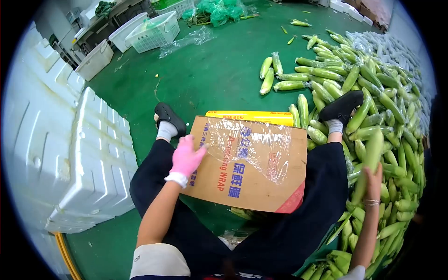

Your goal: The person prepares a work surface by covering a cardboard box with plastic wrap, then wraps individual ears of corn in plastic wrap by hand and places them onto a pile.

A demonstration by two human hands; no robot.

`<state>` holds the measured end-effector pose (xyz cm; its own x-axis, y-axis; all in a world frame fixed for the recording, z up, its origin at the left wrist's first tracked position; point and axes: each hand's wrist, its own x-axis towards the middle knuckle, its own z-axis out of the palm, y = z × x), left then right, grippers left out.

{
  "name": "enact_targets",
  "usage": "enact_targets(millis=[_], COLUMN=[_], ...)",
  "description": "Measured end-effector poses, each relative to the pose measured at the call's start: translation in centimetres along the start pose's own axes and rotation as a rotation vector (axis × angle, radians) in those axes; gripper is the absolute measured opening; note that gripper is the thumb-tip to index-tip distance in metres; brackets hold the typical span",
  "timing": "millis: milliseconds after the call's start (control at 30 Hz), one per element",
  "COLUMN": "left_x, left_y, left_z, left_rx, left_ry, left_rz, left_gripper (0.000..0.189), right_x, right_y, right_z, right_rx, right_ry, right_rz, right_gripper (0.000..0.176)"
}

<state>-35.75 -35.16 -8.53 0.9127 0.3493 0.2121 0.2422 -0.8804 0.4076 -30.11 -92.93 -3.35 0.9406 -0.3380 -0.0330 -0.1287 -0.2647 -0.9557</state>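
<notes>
My left hand [185,157], in a pink glove, is over the left side of a printed cardboard box [210,182] between my legs. Its fingers are apart, near the edge of a sheet of clear plastic wrap [261,149] lying on the box top. At the right, my bare right hand [373,182] is closed around an ear of corn in its green husk [372,154], held upright and slightly tilted above a big heap of corn [396,107]. Against the far side of the cardboard box lies a yellow cling wrap box [247,115].
White foam boxes [93,154] are stacked on the left. White baskets [154,33] and green plastic [219,11] are at the back. Several wrapped ears [267,80] lie on the green floor [210,70]. My shoes [170,119] flank the cardboard box.
</notes>
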Motion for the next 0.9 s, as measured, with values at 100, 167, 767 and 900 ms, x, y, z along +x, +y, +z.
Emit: enact_targets(millis=[100,167,767,900], left_x=[1.3,0.7,0.5,2.6], left_y=[-0.1,0.0,3.6,5.1], left_z=[2.1,2.7,2.7,1.1], left_rx=[0.16,0.142,-0.237,0.01], left_ry=[-0.124,-0.175,-0.125,-0.311], left_rz=[0.076,0.099,0.63,0.741], left_gripper=[0.05,0.039,0.051,0.084], right_x=[-4.0,-5.1,-3.7,-7.3], right_y=[-6.8,-7.6,-2.9,-3.2], right_z=[12.4,20.4,31.5,28.2], right_rx=[-0.066,-0.17,-0.474,-0.471], right_ry=[-0.309,-0.552,-1.304,-0.661], right_rz=[-0.232,-0.582,-0.654,-0.725], right_gripper=[0.073,0.069,0.082,0.062])
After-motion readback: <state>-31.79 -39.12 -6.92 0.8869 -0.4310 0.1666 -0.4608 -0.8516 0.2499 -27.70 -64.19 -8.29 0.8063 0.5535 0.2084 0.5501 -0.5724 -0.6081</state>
